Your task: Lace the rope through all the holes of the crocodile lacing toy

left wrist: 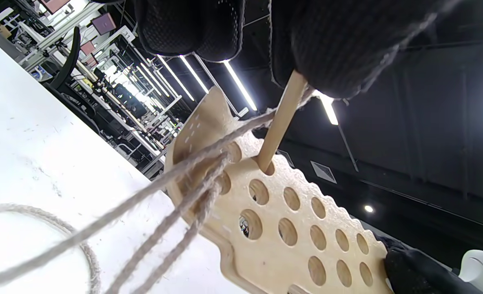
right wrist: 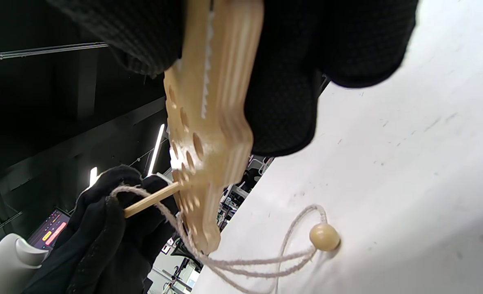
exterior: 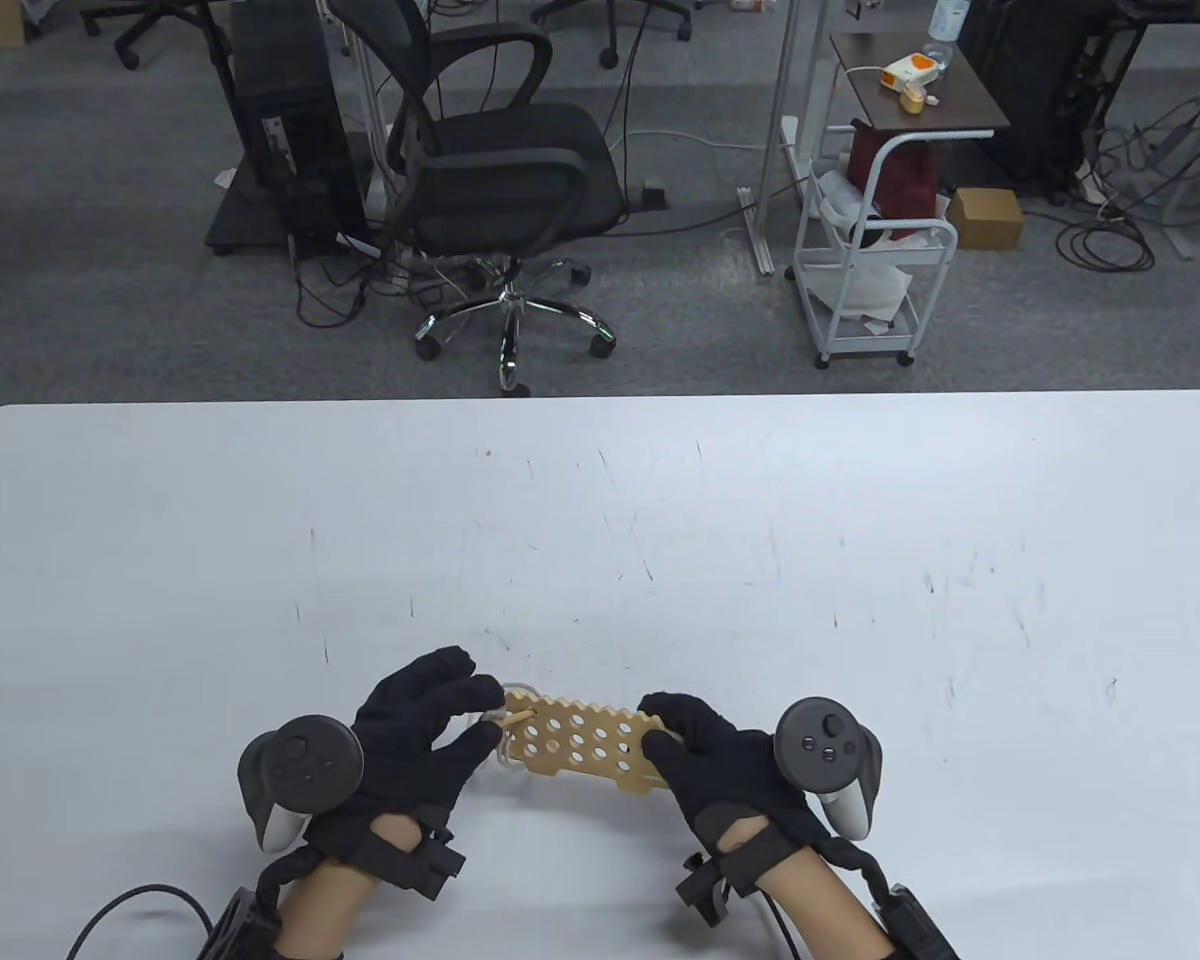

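The wooden crocodile lacing board [exterior: 585, 745] [left wrist: 290, 228] [right wrist: 209, 122], full of round holes, is held above the table near its front edge. My right hand [exterior: 705, 750] grips its right end between thumb and fingers. My left hand [exterior: 460, 715] pinches a thin wooden needle [exterior: 516, 717] [left wrist: 280, 122] [right wrist: 151, 199], whose tip sits in a hole at the board's left end. The pale rope [left wrist: 176, 175] [right wrist: 241, 261] runs through the left-end holes and loops down onto the table, ending in a wooden bead [right wrist: 324, 237].
The white table [exterior: 660, 540] stretches wide beyond the hands. Slack rope lies on its surface under the board's left end. An office chair [exterior: 500, 180] and a small cart [exterior: 880, 250] stand on the floor past the far edge.
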{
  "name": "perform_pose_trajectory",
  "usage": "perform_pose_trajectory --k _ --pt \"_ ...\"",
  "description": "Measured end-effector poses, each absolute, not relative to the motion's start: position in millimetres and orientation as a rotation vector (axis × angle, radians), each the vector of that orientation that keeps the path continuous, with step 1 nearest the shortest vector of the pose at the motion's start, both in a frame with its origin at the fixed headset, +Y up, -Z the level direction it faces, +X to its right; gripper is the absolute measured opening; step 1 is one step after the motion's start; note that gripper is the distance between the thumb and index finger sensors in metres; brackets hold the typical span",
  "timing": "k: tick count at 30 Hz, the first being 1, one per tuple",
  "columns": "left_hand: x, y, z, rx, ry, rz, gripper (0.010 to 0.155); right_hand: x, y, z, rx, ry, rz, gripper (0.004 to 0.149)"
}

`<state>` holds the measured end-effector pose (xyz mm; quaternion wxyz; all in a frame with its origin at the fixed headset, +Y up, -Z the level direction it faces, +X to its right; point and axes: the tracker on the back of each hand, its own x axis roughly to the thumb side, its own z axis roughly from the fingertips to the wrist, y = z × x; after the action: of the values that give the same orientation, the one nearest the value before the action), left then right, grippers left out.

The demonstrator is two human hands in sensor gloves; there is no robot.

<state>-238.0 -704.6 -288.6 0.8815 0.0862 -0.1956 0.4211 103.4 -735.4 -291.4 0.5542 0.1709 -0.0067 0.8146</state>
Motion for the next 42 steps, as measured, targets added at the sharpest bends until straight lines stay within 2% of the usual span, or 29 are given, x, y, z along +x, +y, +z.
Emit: perform_pose_trajectory --k 28,42 --pt "-221 -712 -287 0.171 -0.400 0.743 0.057 88 -733 -285 0.505 0.027 1.876 0.049" --pt "-232 -709 -287 0.216 -0.366 0.806 0.059 95 -731 -287 0.418 -0.010 1.889 0.048"
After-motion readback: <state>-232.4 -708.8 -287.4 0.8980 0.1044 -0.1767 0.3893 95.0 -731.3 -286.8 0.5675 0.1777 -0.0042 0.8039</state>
